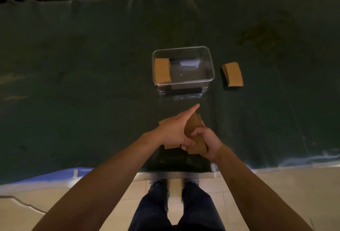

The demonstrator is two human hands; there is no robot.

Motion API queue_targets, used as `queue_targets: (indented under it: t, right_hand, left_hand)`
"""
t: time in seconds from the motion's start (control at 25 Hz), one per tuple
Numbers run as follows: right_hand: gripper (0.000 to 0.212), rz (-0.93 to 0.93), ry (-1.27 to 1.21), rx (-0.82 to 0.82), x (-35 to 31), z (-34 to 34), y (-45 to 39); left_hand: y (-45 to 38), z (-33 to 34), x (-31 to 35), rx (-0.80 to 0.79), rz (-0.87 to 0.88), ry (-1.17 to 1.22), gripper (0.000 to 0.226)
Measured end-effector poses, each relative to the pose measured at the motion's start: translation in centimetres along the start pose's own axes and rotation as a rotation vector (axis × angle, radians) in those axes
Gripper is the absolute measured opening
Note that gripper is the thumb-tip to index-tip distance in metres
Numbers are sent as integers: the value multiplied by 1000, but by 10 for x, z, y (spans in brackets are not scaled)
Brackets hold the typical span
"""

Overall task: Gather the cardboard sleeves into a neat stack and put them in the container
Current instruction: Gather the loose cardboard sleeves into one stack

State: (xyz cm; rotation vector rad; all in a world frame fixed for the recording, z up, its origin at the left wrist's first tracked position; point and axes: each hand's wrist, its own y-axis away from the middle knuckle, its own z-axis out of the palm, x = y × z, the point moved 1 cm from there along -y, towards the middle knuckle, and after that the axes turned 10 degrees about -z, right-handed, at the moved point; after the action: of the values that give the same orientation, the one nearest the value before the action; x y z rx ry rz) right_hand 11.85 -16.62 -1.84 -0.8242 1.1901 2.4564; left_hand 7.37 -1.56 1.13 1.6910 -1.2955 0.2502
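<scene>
A clear plastic container (pixel 209 59) stands mid-table with a stack of brown cardboard sleeves (pixel 161 70) against its left wall. Another small stack of sleeves (pixel 233 74) lies on the cloth just right of the container. Near the table's front edge both hands hold a bundle of sleeves (pixel 193 125). My right hand (pixel 207 143) grips the bundle from the right and below. My left hand (pixel 176 129) presses flat against its left side, index finger stretched toward the container. A few sleeve corners stick out under my left hand.
A dark green cloth (pixel 92 83) covers the table, with a blue-white edge along the front. Dark clutter runs along the far edge. Pale floor tiles and my legs in dark trousers show below.
</scene>
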Motion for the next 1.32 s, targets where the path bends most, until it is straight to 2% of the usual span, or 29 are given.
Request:
queue_targets:
  t: [0.16, 0.28, 0.4, 0.44, 0.48, 0.56, 0.64, 0.72, 0.76, 0.84, 0.96, 1.08, 1.2, 1.32]
  right_hand:
    - [51, -62, -16, 35, 6, 10, -13]
    - [57, -109, 127, 54, 10, 16, -17]
    - [62, -18, 126, 62, 8, 19, -15]
    - [60, 11, 134, 84, 6, 19, -12]
    - [49, 22, 184, 100, 2, 18, -12]
    - [33, 29, 148, 154, 0, 13, -9]
    - [30, -34, 37, 207, 0, 4, -5]
    - [33, -97, 10, 231, 1, -5, -3]
    - [35, -116, 19, 245, 1, -8, -1]
    - [37, -120, 40, 267, 4, -14, -1]
    - [38, -123, 34, 295, 8, -21, -2]
    - [38, -129, 33, 303, 11, -26, -2]
    - [38, -128, 46, 280, 12, -30, -3]
    - [37, -114, 116, 240, 13, -32, -4]
  left_hand:
    - [3, 20, 1, 15, 43, -93, 143]
    - [2, 29, -3, 84, 27, -92, 139]
    - [0, 33, -13, 105, 45, -134, 138]
    - [0, 34, -17, 121, 53, -142, 138]
    - [-1, 34, -23, 151, 37, -118, 135]
    - [-2, 33, -42, 290, -135, 31, 119]
    - [-4, 31, -68, 490, -457, 44, 104]
    - [-7, 36, -84, 482, -738, -60, 102]
    - [-8, 41, -84, 449, -811, -81, 104]
    - [-13, 52, -75, 468, -853, -102, 102]
    - [-17, 65, -61, 562, -847, -71, 84]
    - [-22, 64, -54, 548, -883, 94, 71]
    - [-31, 59, -51, 521, -993, 320, 60]
    - [-34, 57, -50, 513, -1070, 466, 57]
